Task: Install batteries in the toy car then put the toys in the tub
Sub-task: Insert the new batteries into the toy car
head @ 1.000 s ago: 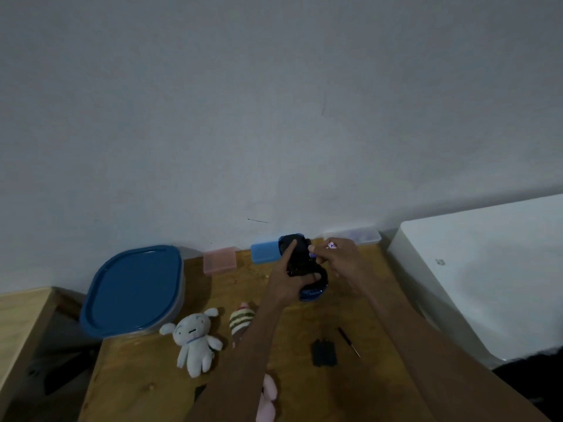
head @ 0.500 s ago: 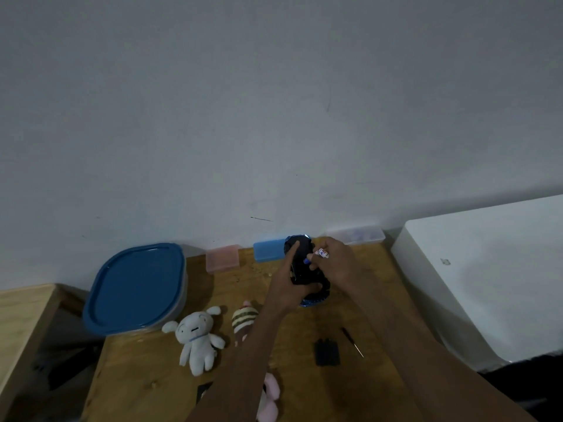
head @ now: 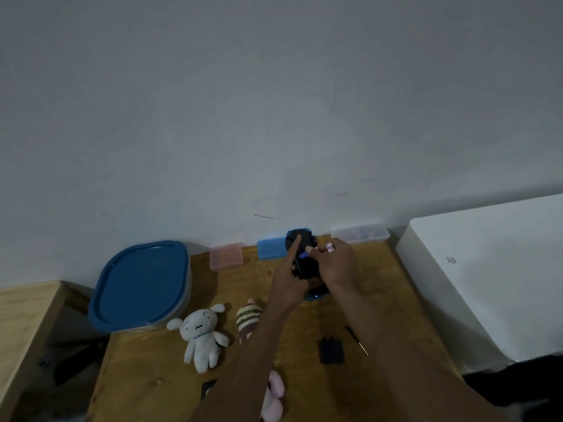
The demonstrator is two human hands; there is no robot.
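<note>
Head view, left hand (head: 288, 286) gripping upturned toy car (head: 304, 263) near table's (head: 152, 370) far edge, right hand (head: 335, 266) pinching battery (head: 329, 247), lidded tub (head: 140, 284) far left, bare wood between.

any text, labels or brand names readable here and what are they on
Battery in the right hand: a red and blue label that seems to start "A", the rest too small and blurred to read.
White box: a small grey mark on top, too blurred to read.
Toy car, tub and plush toys: no text that I can see.
</note>
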